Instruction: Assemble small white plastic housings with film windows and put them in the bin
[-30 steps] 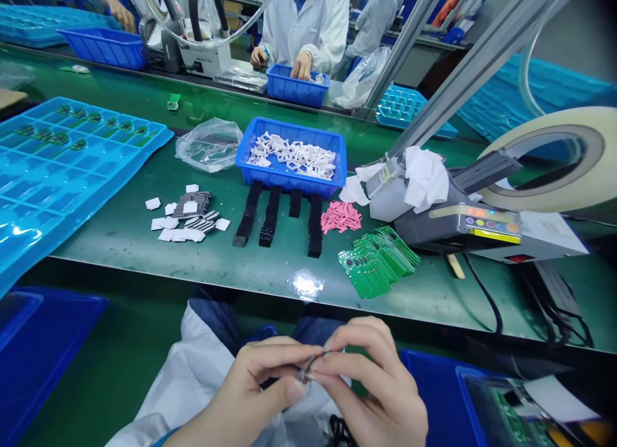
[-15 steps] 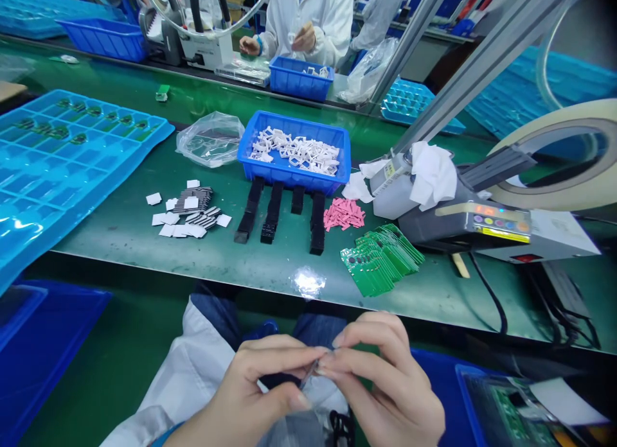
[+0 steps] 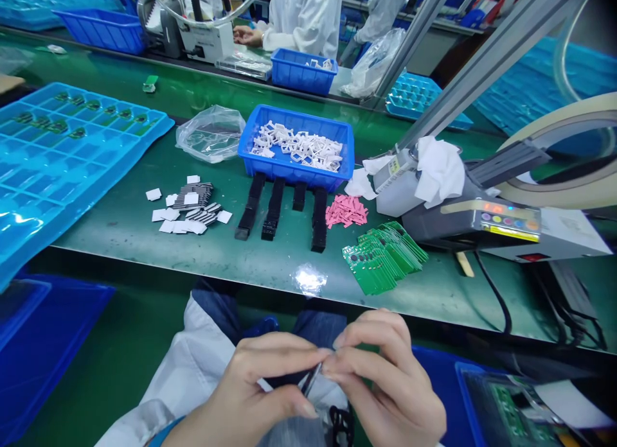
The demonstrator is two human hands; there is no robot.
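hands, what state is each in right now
Left hand: closed on a small thin piece.
Right hand: closed at its upper end, grip partly hidden.

"What's that little thing?"
"A thin, dark piece point(image 3: 311, 379) with a light streak along it. It's too small and covered up for me to say just what it is."
"Where is it?"
"Up in the air, between the fingertips of the left hand point(image 3: 260, 383) and the right hand point(image 3: 388, 376)."
"Is it lying flat?"
"No, it's tipped. The top end leans right, and the bottom end is near the left thumb."
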